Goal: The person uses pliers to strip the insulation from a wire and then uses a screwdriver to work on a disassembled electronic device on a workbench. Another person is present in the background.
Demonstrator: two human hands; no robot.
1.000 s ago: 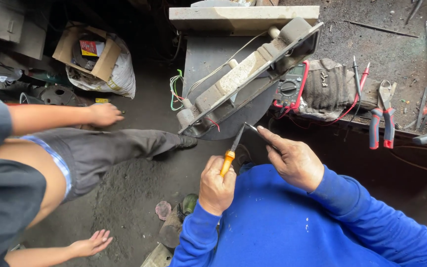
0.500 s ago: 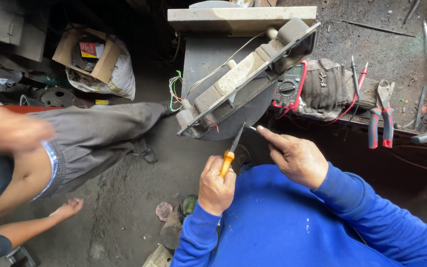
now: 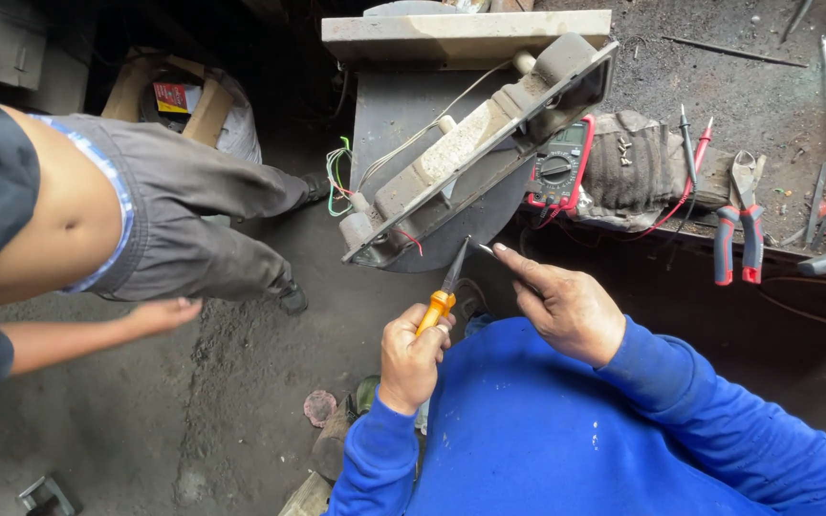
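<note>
Co-worker: a person in grey trousers (image 3: 174,225) stood at my 9 o'clock, one hand (image 3: 160,315) hanging loose; not my hand.
Cardboard box: at 10 o'clock, brown, open flaps (image 3: 207,100), a red-and-yellow packet (image 3: 176,96) inside, a white bag against it.
My left hand: (image 3: 411,358) clenched round the orange handle of the pliers (image 3: 444,296), nose pointing toward 12 o'clock.
Work in hand: the pliers' nose sat just below the lower end of the long grey metal housing (image 3: 475,153), which leaned tilted against the bench edge at 12 o'clock.
Progress: loose green, white and red wires (image 3: 339,172) hung from the housing's lower end, unjoined, so I judged the wiring unfinished.
My right hand: (image 3: 566,306) pinched something thin between finger and thumb; I could not tell what.
Meter: at 1 o'clock, red-cased with a dial (image 3: 558,167), its probes (image 3: 690,143) lying on a grey glove (image 3: 638,158).
Spare pliers: red-handled (image 3: 740,225), at 2 o'clock on the bench (image 3: 738,86).
</note>
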